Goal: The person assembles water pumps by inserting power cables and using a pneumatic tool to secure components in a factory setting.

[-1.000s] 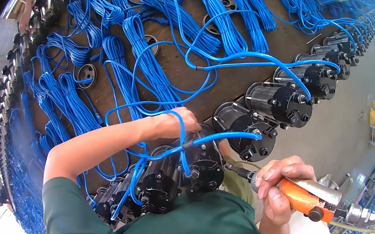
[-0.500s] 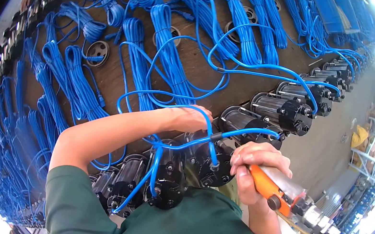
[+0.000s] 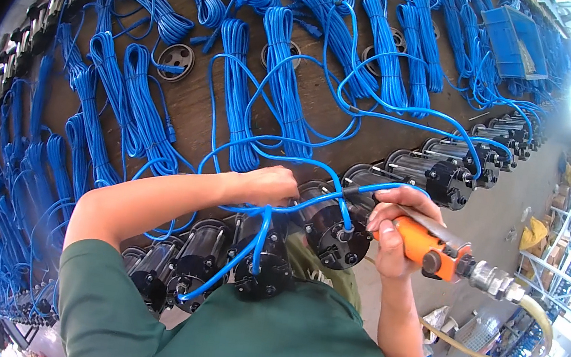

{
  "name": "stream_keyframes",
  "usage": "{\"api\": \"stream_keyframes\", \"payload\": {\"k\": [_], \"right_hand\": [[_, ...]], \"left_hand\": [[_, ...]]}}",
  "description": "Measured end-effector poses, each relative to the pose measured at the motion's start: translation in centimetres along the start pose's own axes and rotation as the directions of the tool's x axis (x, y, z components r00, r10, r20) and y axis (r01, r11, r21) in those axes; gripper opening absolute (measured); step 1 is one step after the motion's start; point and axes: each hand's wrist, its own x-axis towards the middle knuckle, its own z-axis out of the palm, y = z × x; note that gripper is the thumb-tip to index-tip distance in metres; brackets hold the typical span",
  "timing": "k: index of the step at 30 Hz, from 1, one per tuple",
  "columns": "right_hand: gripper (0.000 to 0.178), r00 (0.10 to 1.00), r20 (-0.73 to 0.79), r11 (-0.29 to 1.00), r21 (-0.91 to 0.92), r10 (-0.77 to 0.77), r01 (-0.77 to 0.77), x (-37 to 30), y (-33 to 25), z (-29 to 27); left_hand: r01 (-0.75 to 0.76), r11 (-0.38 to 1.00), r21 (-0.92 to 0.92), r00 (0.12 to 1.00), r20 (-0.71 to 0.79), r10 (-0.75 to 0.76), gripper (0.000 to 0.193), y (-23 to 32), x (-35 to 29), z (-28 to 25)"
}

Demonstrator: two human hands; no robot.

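Note:
My right hand (image 3: 396,228) is wrapped round an orange and silver air tool (image 3: 427,245), its hose fitting pointing right. The tool's front end is hidden behind my fingers, close to a black cylindrical unit (image 3: 335,239) that looks like a small motor or pump. A blue cable (image 3: 346,210) enters this unit's end cap. My left hand (image 3: 266,184) is closed at the table edge, beside that unit and above the neighbouring black unit (image 3: 263,267). Whatever its fingers hold is hidden. Blue cable loops pass around and between both hands.
Tied bundles of blue cable (image 3: 282,78) cover the brown table (image 3: 186,101), with metal discs (image 3: 176,61) among them. More black units (image 3: 441,176) line its edge. A blue bin (image 3: 508,45) stands at the far right. The tool's yellowish hose (image 3: 540,327) curves down at right.
My left hand has drawn back to the left, uncovering more of the black unit. My right hand has turned the air tool more level. The whole view has shifted slightly.

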Motion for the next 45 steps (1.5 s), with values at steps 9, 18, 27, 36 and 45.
{"api": "stream_keyframes", "payload": {"k": [9, 18, 27, 36, 45], "right_hand": [[0.036, 0.991, 0.096, 0.995, 0.045, -0.091, 0.087, -1.4, -8.7, 1.5], [0.025, 0.943, 0.302, 0.984, -0.054, -0.143, 0.167, -1.8, -2.5, 4.3], [0.030, 0.892, 0.432, 0.984, -0.048, -0.134, 0.171, -1.4, -1.8, 3.8], [0.035, 0.838, 0.523, 0.988, 0.064, -0.155, 0.143, -0.8, -1.1, 3.3], [0.023, 0.883, 0.469, 1.000, 0.020, -0.014, 0.006, -2.5, 0.5, 3.2]], "left_hand": [[-0.089, 0.988, 0.122, 0.992, -0.080, 0.100, 0.012, 0.7, -0.2, 0.0], [-0.209, 0.955, 0.210, 0.977, -0.001, 0.214, 0.014, 0.6, -0.3, 0.8], [-0.203, 0.974, 0.102, 0.964, -0.154, 0.217, 0.014, 1.8, -0.7, 0.4], [-0.194, 0.970, 0.143, 0.940, -0.256, 0.226, 0.013, 2.7, -2.4, -0.6], [0.204, 0.976, 0.082, 0.972, -0.133, -0.192, 0.012, 4.5, -1.8, -1.4]]}}
